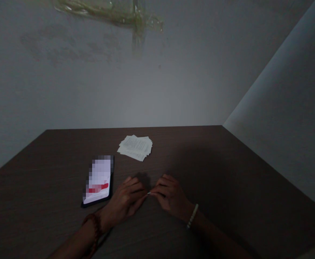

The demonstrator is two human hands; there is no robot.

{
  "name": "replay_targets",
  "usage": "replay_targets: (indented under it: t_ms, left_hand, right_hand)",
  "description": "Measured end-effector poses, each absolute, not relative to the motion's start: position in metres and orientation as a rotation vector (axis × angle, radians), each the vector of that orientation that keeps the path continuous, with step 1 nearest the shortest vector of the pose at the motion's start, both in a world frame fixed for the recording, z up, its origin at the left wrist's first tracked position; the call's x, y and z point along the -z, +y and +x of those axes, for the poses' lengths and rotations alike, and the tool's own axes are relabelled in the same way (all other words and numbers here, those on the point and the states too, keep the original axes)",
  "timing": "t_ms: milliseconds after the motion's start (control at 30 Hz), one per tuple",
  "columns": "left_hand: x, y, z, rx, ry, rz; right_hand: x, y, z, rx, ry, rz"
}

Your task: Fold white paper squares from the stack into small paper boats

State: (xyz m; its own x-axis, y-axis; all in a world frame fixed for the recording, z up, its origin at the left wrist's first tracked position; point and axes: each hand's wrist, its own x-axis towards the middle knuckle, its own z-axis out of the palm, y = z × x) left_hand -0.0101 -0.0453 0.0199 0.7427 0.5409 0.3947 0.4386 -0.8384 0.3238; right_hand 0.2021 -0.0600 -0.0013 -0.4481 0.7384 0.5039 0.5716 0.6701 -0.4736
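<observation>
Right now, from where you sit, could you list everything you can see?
Walls: two, grey, behind and right of the table
Crossing strips: two, yellowish, high on the back wall
Table: one, dark brown, under the hands
Paper pile: one, white, beyond the hands; sheets uncountable
Phone: one, black-edged, screen lit, left of the hands
Small white thing: one, between both hands' fingertips, mostly hidden
Bracelets: two, reddish-brown on left wrist, whitish on right
Left hand, right hand: two, bare, near table's middle
</observation>
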Motion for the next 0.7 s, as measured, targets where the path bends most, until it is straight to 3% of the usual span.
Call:
replay_targets:
  t_ms: [700]
  left_hand:
    - [-0.0166, -0.0426, -0.0115, -0.984, 0.721, 2.541]
  right_hand:
    - [0.0025, -0.0552, 0.2015, -0.406, -2.032, -1.018]
